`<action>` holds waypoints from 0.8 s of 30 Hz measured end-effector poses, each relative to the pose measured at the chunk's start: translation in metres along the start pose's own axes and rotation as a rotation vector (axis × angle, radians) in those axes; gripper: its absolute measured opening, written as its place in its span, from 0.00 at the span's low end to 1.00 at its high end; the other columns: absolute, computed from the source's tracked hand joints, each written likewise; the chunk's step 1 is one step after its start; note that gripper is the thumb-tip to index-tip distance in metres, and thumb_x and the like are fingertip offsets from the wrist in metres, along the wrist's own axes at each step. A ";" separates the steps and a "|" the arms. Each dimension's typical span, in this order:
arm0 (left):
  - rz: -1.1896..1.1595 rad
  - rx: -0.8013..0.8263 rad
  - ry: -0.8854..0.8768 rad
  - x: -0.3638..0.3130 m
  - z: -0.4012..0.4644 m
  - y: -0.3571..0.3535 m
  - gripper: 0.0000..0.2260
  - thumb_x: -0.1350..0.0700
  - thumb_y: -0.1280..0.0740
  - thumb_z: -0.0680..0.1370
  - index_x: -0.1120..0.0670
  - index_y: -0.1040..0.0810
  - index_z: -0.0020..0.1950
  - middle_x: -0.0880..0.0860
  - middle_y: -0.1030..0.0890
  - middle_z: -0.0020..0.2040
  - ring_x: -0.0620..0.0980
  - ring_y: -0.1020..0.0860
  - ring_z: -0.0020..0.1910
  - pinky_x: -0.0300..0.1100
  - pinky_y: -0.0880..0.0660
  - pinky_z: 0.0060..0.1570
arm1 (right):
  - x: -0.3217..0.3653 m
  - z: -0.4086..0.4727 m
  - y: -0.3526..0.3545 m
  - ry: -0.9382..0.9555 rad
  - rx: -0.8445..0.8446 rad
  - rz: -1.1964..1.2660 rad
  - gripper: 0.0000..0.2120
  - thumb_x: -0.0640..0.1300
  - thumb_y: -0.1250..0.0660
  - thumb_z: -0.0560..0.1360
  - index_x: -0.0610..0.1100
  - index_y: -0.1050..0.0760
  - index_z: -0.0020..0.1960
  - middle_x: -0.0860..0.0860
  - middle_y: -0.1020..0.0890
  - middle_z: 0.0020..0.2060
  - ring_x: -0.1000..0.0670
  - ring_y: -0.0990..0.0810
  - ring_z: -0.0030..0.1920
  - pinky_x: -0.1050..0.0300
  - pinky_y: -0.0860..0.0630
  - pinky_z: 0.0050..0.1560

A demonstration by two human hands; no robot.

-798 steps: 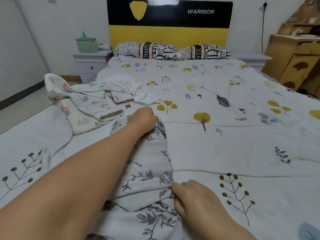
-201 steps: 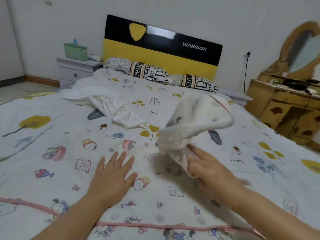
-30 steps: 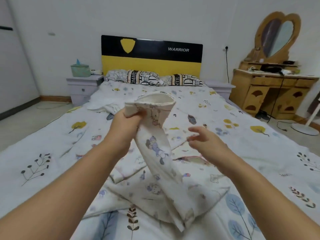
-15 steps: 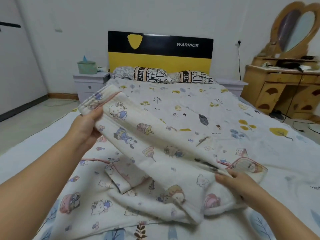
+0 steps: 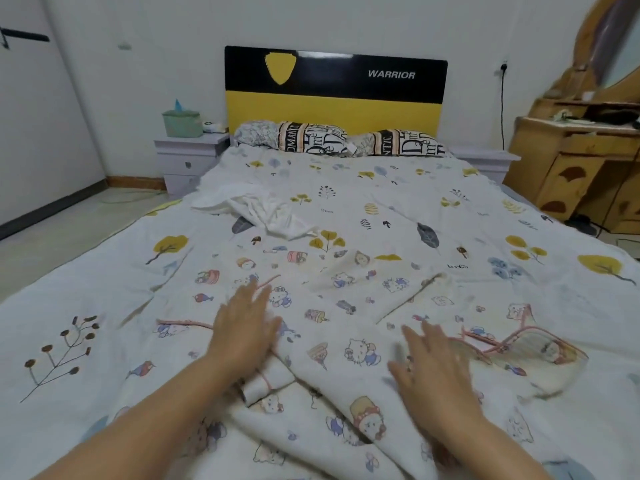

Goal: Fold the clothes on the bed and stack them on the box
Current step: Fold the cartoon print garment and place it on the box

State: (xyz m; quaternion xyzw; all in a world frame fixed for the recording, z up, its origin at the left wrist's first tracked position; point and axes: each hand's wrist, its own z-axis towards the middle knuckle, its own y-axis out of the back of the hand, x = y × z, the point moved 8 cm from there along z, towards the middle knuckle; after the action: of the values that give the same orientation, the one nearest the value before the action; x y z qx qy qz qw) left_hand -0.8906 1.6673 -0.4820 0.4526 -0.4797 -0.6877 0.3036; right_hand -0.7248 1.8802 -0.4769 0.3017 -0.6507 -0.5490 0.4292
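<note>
A cream cartoon-print garment point(image 5: 346, 327) with pink trim lies spread across the near part of the bed, partly doubled over itself. My left hand point(image 5: 244, 327) rests flat on its left side with fingers spread. My right hand point(image 5: 431, 362) lies flat on its right side, blurred, fingers apart. Neither hand grips the cloth. A crumpled white garment point(image 5: 263, 211) lies farther up the bed on the left. No box is in view.
The bed point(image 5: 450, 209) has a leaf-print cover, pillows point(image 5: 341, 143) and a black-and-yellow headboard point(image 5: 334, 91). A white nightstand point(image 5: 188, 161) with a tissue box point(image 5: 182, 123) stands at the left. A wooden dresser point(image 5: 581, 168) stands at the right. Floor shows at the left.
Half a second ago both hands held the cartoon-print garment up above the bed. Now it lies on the cover and both hands are flat on it.
</note>
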 end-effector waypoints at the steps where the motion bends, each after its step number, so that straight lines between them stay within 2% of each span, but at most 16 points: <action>1: 0.068 0.041 -0.083 -0.009 -0.004 -0.011 0.30 0.37 0.56 0.78 0.48 0.55 0.78 0.49 0.60 0.78 0.50 0.60 0.76 0.50 0.60 0.73 | 0.011 0.000 -0.012 0.063 0.046 0.005 0.30 0.59 0.52 0.80 0.52 0.58 0.77 0.51 0.63 0.76 0.48 0.66 0.75 0.43 0.62 0.74; 2: 0.123 0.085 -0.150 -0.014 -0.010 -0.022 0.37 0.31 0.64 0.72 0.46 0.57 0.77 0.48 0.62 0.77 0.49 0.62 0.76 0.51 0.63 0.72 | 0.019 -0.001 -0.025 0.124 0.108 -0.019 0.32 0.64 0.56 0.78 0.53 0.60 0.77 0.52 0.67 0.75 0.48 0.68 0.75 0.41 0.64 0.73; 3: 0.170 0.148 -0.191 -0.013 -0.016 -0.034 0.45 0.26 0.71 0.63 0.45 0.59 0.77 0.47 0.64 0.77 0.48 0.63 0.76 0.51 0.65 0.72 | 0.023 -0.002 -0.040 0.176 0.176 -0.052 0.38 0.71 0.63 0.72 0.54 0.62 0.77 0.53 0.70 0.72 0.48 0.70 0.74 0.40 0.65 0.72; 4: 0.212 0.218 -0.204 -0.008 -0.020 -0.046 0.53 0.24 0.78 0.55 0.44 0.61 0.77 0.47 0.64 0.77 0.48 0.63 0.76 0.52 0.66 0.71 | 0.022 -0.005 -0.054 0.212 0.251 -0.078 0.48 0.77 0.72 0.61 0.55 0.64 0.76 0.54 0.72 0.70 0.48 0.70 0.74 0.39 0.65 0.71; 5: 0.236 0.268 -0.201 0.000 -0.023 -0.055 0.56 0.26 0.83 0.50 0.44 0.62 0.76 0.47 0.63 0.77 0.48 0.63 0.76 0.52 0.66 0.71 | 0.018 -0.006 -0.066 0.220 0.326 -0.100 0.56 0.78 0.78 0.50 0.57 0.66 0.75 0.56 0.73 0.68 0.48 0.70 0.74 0.38 0.65 0.71; 6: 0.243 0.293 -0.193 0.006 -0.024 -0.061 0.57 0.27 0.85 0.48 0.43 0.62 0.76 0.47 0.62 0.77 0.48 0.62 0.76 0.52 0.65 0.72 | 0.012 -0.005 -0.074 0.221 0.365 -0.115 0.61 0.78 0.81 0.43 0.58 0.68 0.75 0.57 0.73 0.68 0.48 0.70 0.74 0.38 0.65 0.71; 10: 0.253 0.297 -0.182 0.007 -0.026 -0.057 0.58 0.28 0.86 0.48 0.44 0.61 0.76 0.47 0.61 0.77 0.49 0.62 0.76 0.51 0.64 0.72 | 0.006 -0.003 -0.078 0.230 0.394 -0.117 0.64 0.78 0.82 0.40 0.58 0.68 0.75 0.59 0.71 0.68 0.49 0.69 0.75 0.39 0.63 0.72; 14: 0.254 0.246 -0.174 0.007 -0.037 -0.050 0.58 0.31 0.88 0.49 0.48 0.63 0.77 0.50 0.61 0.78 0.52 0.61 0.76 0.48 0.65 0.71 | 0.006 -0.004 -0.077 0.215 0.347 -0.096 0.65 0.78 0.84 0.39 0.59 0.66 0.75 0.55 0.66 0.75 0.49 0.68 0.75 0.40 0.63 0.73; 16: 0.234 0.266 -0.174 0.009 -0.046 -0.048 0.58 0.30 0.87 0.48 0.48 0.63 0.76 0.49 0.60 0.78 0.51 0.60 0.77 0.47 0.64 0.71 | 0.008 -0.005 -0.071 0.206 0.335 -0.057 0.66 0.79 0.82 0.40 0.57 0.63 0.76 0.54 0.63 0.76 0.49 0.66 0.75 0.41 0.63 0.73; 18: 0.214 0.314 -0.186 0.011 -0.057 -0.042 0.59 0.27 0.85 0.48 0.47 0.62 0.76 0.48 0.61 0.77 0.50 0.60 0.77 0.47 0.63 0.72 | 0.012 -0.011 -0.057 0.184 0.385 0.066 0.62 0.80 0.73 0.49 0.52 0.54 0.77 0.52 0.54 0.77 0.48 0.58 0.77 0.45 0.58 0.74; 20: 0.216 0.338 -0.199 0.018 -0.070 -0.035 0.59 0.26 0.83 0.48 0.46 0.62 0.77 0.47 0.62 0.77 0.48 0.59 0.77 0.44 0.63 0.72 | 0.015 -0.017 -0.038 0.148 0.392 0.275 0.50 0.75 0.59 0.62 0.48 0.42 0.75 0.52 0.40 0.74 0.49 0.44 0.75 0.54 0.47 0.72; 22: 0.218 0.337 -0.215 0.025 -0.084 -0.026 0.58 0.25 0.82 0.50 0.46 0.61 0.77 0.43 0.63 0.75 0.47 0.60 0.76 0.41 0.64 0.70 | 0.015 -0.027 -0.025 0.158 0.388 0.360 0.39 0.71 0.51 0.69 0.51 0.38 0.74 0.56 0.35 0.71 0.54 0.37 0.71 0.59 0.41 0.69; 24: 0.213 0.344 -0.246 0.029 -0.101 -0.016 0.53 0.24 0.78 0.55 0.45 0.60 0.76 0.40 0.65 0.71 0.44 0.61 0.75 0.39 0.65 0.68 | 0.009 -0.038 -0.021 0.187 0.390 0.279 0.23 0.54 0.44 0.80 0.49 0.36 0.72 0.54 0.33 0.70 0.53 0.33 0.68 0.59 0.38 0.67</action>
State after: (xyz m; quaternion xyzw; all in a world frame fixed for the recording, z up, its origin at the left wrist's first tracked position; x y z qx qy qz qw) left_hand -0.8100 1.6095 -0.5200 0.3574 -0.6681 -0.6099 0.2323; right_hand -0.6966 1.8502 -0.4945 0.3357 -0.7370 -0.3184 0.4927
